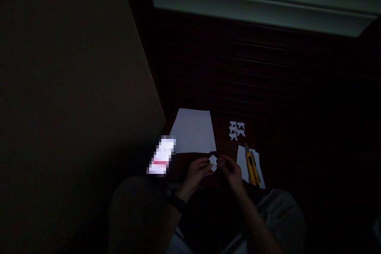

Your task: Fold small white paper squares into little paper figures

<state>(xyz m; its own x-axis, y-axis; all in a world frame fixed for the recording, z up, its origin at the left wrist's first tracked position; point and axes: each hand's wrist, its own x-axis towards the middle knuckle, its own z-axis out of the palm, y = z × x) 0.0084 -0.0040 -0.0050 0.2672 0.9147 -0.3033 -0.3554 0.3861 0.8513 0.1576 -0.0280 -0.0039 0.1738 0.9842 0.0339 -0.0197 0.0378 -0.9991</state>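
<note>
Low in the middle of the head view, my left hand (pixel 197 171) pinches a small piece of folded white paper (pixel 213 162) between thumb and fingers. The paper is diamond-shaped at the top, with creases running down from its point. My right hand (pixel 232 172) is at the paper's right edge, fingers bent and closed against it; the dim light hides the exact contact. Beyond the right hand, several small folded paper figures (pixel 237 130) lie grouped on the dark table. A yellow utility knife (pixel 252 166) rests on white paper pieces (pixel 242 162) to the right.
Large white paper sheets (pixel 195 131) lie on the table behind my left hand. A lit phone (pixel 162 156), its screen blurred out, is at the left. A wall (pixel 89 67) rises close on the left, and pale slats (pixel 253 4) show at the top.
</note>
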